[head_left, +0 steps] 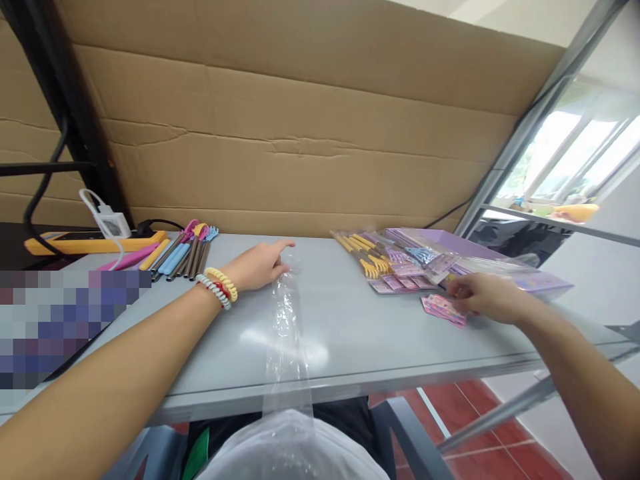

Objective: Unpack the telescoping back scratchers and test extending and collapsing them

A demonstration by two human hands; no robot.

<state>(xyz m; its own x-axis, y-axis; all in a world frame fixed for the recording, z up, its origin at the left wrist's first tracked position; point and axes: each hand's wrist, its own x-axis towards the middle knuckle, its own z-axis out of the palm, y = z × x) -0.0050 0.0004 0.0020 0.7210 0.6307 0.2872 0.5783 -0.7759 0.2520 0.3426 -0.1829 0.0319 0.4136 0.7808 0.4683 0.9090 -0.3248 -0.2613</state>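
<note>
My left hand point(261, 265) is at the middle of the table, its thumb and fingers at the upper end of a long clear plastic bag point(287, 333). The bag runs down over the table edge toward my lap. My right hand point(485, 297) has its fingers curled down beside a small fanned stack of pink printed cards point(444, 311). Whatever lies between those fingertips is hidden. Behind it are packed bags of yellow-and-brown fork-ended sticks point(367, 257), with pink cards and a blue fork-shaped piece point(421, 255) under clear plastic.
Loose coloured fork-ended sticks point(187, 253) lie at the left, near a yellow power strip point(100, 241) with a white charger point(113, 220). A purple box point(450, 241) stands at the back right. Cardboard point(300, 147) lines the back; a metal post point(530, 127) rises at right.
</note>
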